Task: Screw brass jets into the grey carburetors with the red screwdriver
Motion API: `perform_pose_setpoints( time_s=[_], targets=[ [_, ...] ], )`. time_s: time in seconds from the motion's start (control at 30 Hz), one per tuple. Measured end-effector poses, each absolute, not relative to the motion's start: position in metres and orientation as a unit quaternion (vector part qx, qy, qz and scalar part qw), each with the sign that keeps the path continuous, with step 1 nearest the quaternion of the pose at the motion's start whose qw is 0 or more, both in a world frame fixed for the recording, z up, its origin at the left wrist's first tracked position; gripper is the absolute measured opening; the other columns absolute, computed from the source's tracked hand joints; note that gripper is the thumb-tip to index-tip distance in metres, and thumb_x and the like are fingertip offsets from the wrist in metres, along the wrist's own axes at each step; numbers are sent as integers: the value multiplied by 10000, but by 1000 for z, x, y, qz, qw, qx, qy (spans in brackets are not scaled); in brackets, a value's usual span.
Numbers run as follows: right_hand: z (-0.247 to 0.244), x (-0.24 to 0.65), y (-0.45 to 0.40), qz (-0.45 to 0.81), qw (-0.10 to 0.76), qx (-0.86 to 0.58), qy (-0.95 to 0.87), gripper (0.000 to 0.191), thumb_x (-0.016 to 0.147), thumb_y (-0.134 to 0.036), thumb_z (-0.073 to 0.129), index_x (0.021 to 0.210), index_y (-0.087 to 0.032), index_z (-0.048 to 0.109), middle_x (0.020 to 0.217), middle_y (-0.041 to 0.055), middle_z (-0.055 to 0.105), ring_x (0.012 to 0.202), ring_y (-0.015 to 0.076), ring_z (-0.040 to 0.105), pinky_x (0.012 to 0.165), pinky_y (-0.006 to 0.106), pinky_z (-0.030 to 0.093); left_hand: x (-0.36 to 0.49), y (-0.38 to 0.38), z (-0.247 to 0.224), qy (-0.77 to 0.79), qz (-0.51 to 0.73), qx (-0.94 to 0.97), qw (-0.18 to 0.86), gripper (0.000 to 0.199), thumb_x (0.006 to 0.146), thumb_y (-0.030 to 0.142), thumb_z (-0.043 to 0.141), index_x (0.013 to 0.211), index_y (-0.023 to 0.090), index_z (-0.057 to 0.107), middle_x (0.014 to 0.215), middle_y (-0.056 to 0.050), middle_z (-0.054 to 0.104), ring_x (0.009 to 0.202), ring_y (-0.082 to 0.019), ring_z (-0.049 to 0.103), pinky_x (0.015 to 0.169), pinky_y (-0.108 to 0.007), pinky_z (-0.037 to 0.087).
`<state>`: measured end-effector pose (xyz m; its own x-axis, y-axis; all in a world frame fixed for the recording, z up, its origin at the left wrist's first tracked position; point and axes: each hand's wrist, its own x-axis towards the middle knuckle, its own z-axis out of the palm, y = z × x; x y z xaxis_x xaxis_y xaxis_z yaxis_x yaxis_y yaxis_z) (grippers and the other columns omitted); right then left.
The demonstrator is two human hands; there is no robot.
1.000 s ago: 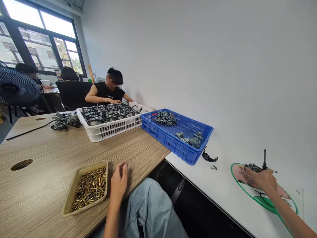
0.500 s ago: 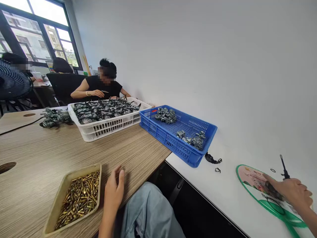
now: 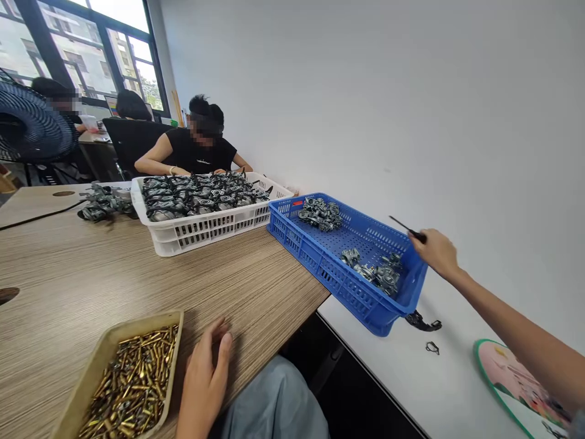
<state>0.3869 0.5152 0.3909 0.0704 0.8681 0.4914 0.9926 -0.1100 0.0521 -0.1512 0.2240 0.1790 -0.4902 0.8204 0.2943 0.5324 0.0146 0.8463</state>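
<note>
Your right arm reached in from the near right, nearly straight, the forearm slanting left and far above the white table [image 3: 393, 372]. Your right hand [image 3: 434, 251] hung over the right end of the blue crate [image 3: 320, 268], its fingers clamped on the handle of a screwdriver [image 3: 417, 236]. The shaft pointed left and slightly up, its tip clear in the air above the crate's far side. Whether your hand touched the rim, I could not tell.

Your left hand [image 3: 203, 381] lay at the near edge of the desk [image 3: 237, 280], just right of the tub [image 3: 97, 369] of brass pieces [image 3: 137, 390]. Its thumb and forefinger stood apart, the fingers loosely curled, with nothing visible in their grasp; the other fingertips were partly hidden.

Inside the blue crate, grey parts sat in two groups, one at the far left [image 3: 320, 213] and one at the near right [image 3: 381, 277]. The white crate [image 3: 165, 239], full of similar parts, stood just left of it, with a loose pile [image 3: 107, 202] farther left. On the table, a black part [image 3: 423, 321] and a small ring [image 3: 432, 348] lay near the blue crate's right end; a hand fan [image 3: 509, 375] lay farther right, partly behind your forearm. A co-worker [image 3: 203, 152] sat beyond the white crate.
</note>
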Motion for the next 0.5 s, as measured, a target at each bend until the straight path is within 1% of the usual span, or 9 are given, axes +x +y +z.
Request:
perform_pose_setpoints(
  time_s=[0.03,0.13,0.27,0.37,0.5],
  targets=[
    [393,367,534,-190,133,-701,-674,484,1040,-584,418,956,-199,698,1013,172,743,876,284,676,675,335,405,-151,223,178,700,508,482,141,603,991,681,455,1361,233,615,1298,-121,755,1237,-331,712,1118,-566,541],
    [394,305,585,-155,95,-662,-727,419,995,-585,551,1038,-200,709,1053,158,769,911,284,698,692,310,418,-150,222,176,703,507,479,136,601,989,680,467,1369,240,618,1295,-119,755,1225,-332,715,1118,-573,542],
    [388,228,642,-121,49,-631,-764,347,981,-541,609,1104,-227,686,1061,110,781,963,282,715,745,308,471,-148,218,172,710,500,481,121,585,995,663,481,1389,252,619,1311,-112,754,1231,-329,712,1113,-565,550],
    [380,178,673,-122,28,-621,-774,372,988,-543,596,1192,-235,647,1161,122,764,1035,306,716,800,343,515,-147,215,168,718,485,489,104,582,994,648,498,1408,257,618,1324,-104,756,1227,-328,722,1066,-539,591],
    [364,128,701,-142,-1,-604,-784,491,982,-590,601,1305,-221,585,1247,179,728,1093,350,713,871,422,550,-150,212,159,730,456,501,89,544,1010,584,521,1463,292,591,1374,-74,743,1254,-317,719,1021,-514,625]
  ],
)
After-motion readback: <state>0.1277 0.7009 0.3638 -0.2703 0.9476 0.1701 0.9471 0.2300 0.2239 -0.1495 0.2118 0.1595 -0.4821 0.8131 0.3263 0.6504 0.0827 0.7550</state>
